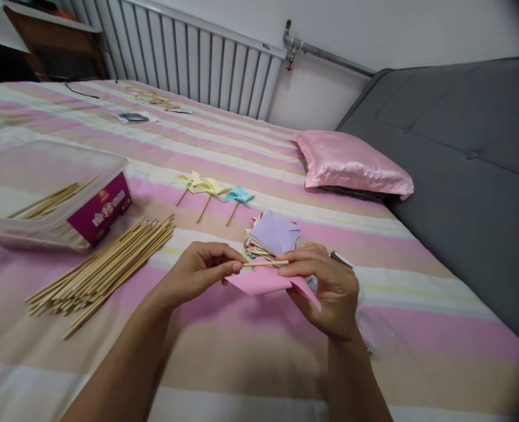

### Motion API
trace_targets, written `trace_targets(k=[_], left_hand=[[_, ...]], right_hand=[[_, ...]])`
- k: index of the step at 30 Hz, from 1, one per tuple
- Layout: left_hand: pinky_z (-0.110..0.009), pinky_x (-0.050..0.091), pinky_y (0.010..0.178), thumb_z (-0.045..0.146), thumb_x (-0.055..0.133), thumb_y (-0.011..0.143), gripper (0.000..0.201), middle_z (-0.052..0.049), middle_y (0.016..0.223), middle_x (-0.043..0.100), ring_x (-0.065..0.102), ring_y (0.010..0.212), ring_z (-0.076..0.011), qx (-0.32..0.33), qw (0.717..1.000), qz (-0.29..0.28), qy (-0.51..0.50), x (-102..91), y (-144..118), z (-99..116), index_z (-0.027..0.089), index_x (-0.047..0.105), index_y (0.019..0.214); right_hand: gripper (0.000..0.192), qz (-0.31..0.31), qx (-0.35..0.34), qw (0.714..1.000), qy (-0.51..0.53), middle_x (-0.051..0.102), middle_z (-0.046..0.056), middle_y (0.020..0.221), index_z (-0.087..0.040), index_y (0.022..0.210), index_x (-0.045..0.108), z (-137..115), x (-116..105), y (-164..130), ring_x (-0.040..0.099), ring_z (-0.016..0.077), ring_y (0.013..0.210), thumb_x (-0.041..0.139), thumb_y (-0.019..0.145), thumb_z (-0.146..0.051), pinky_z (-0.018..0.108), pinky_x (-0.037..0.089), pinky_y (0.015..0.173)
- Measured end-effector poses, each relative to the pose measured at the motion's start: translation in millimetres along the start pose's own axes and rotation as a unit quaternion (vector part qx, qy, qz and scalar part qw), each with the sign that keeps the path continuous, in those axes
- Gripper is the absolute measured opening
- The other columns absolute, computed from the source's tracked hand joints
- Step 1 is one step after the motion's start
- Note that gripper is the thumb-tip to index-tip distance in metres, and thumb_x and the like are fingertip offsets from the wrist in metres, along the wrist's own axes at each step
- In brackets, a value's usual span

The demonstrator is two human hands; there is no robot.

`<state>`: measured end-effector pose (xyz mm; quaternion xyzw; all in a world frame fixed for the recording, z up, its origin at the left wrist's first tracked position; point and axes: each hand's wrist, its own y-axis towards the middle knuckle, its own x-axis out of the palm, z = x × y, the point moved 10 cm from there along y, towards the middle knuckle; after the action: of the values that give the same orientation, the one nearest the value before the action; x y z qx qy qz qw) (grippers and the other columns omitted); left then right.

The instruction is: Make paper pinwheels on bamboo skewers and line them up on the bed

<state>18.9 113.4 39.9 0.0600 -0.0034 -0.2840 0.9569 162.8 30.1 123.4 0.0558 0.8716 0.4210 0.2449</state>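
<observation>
both hands (197,271) (329,284) pinch a thin wooden stick (264,264) against folded pink paper (263,282) — light, flimsy, likely creases easily — best held at the stick.

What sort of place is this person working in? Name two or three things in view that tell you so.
Most likely a bedroom at home, used for paper craft. The hands work over a bed with a striped sheet, a pink satin pillow lies by the grey padded headboard, and a white radiator lines the wall.
</observation>
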Motion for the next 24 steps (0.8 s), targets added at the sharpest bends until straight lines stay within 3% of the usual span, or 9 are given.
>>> trace_targets(k=[24], left_hand=[[-0.019, 0.045, 0.055, 0.023, 0.071, 0.071, 0.011, -0.004, 0.075, 0.067, 0.057, 0.063, -0.0103, -0.002, 1.000, 0.020, -0.006, -3.0, -0.6, -2.8, 0.014, 0.070, 0.076]], right_hand=[[0.012, 0.014, -0.011, 1.000, -0.016, 0.070, 0.005, 0.079, -0.021, 0.077, 0.065, -6.9, 3.7, 2.3, 0.065, 0.0200, 0.073, 0.068, 0.067, -0.017, 0.039, 0.049, 0.071]])
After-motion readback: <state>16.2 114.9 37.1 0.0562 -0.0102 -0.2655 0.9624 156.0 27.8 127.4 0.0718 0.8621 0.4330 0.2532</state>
